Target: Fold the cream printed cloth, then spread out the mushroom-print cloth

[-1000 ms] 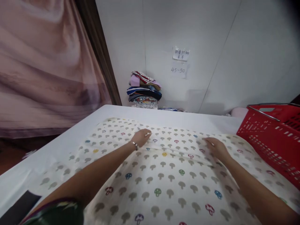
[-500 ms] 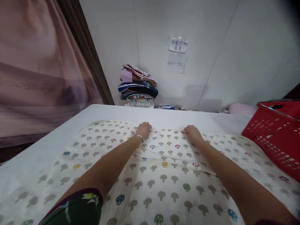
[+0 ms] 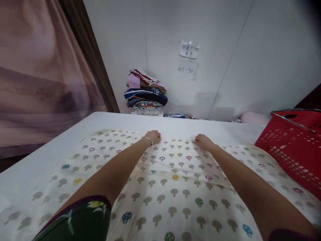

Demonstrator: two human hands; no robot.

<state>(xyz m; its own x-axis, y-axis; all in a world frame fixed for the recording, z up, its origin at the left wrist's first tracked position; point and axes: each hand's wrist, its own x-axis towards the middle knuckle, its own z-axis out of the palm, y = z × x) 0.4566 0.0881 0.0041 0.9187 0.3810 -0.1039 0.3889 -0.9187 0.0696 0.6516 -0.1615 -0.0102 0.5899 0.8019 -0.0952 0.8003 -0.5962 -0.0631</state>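
Note:
A cream cloth (image 3: pixel 173 192) printed with grey and coloured mushrooms is spread over the white table (image 3: pixel 100 118). At its far edge, left of the middle, my left hand (image 3: pixel 153 136) is closed on the fabric; a bracelet circles that wrist. Farther right along the same edge, my right hand (image 3: pixel 202 141) pinches the cloth between its fingers. Between my hands the edge runs nearly straight. A crease crosses the cloth nearer to me, and its sides reach past both arms.
A red plastic basket (image 3: pixel 288 144) with a metal handle stands at the right, close to the cloth. Behind the table rises a stack of folded fabrics (image 3: pixel 146 92) against the wall. Handwritten paper signs (image 3: pixel 188 60) hang there. A pink curtain (image 3: pixel 47 67) drapes at the left.
The view has shifted slightly. Both hands stay at the far edge of the cloth with their grip kept, the fingers of each drawn in a little tighter.

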